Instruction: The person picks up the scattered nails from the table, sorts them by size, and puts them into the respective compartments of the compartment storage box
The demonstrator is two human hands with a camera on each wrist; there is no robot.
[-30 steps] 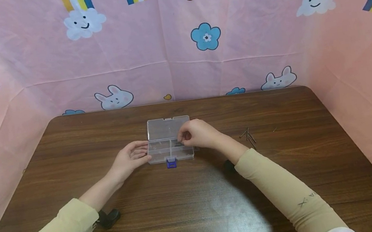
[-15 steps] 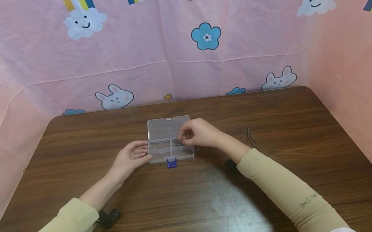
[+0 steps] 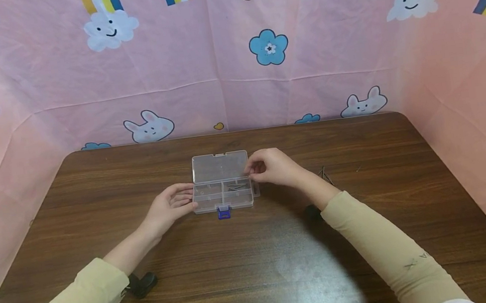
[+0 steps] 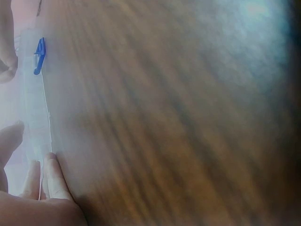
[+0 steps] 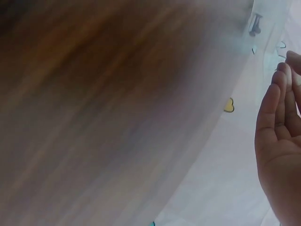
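Observation:
A clear plastic compartment box (image 3: 223,195) stands on the table with its lid (image 3: 219,167) raised at the back and a blue latch (image 3: 224,213) at the front. Several grey screws (image 3: 237,187) lie in its back right compartment; their heads show in the right wrist view. Small pale bits (image 3: 202,193) are in the back left one. My left hand (image 3: 169,205) touches the box's left end, fingers and thumb mostly straight. Just off the box's back right corner is my right hand (image 3: 272,167), fingers bent, thumb close to the fingertips, with nothing visible between them.
More screws (image 3: 325,175) lie in a loose pile on the brown table (image 3: 256,261), partly behind the right forearm. A tiny thin piece (image 3: 358,169) is farther right. Beside the box's right end sits a small clear tab (image 3: 256,189). A patterned pink cloth (image 3: 237,101) hangs behind the table.
The right hand has moved out of the back right compartment, up and to the right, and the screws there are now in plain sight. My left hand and the box have stayed put.

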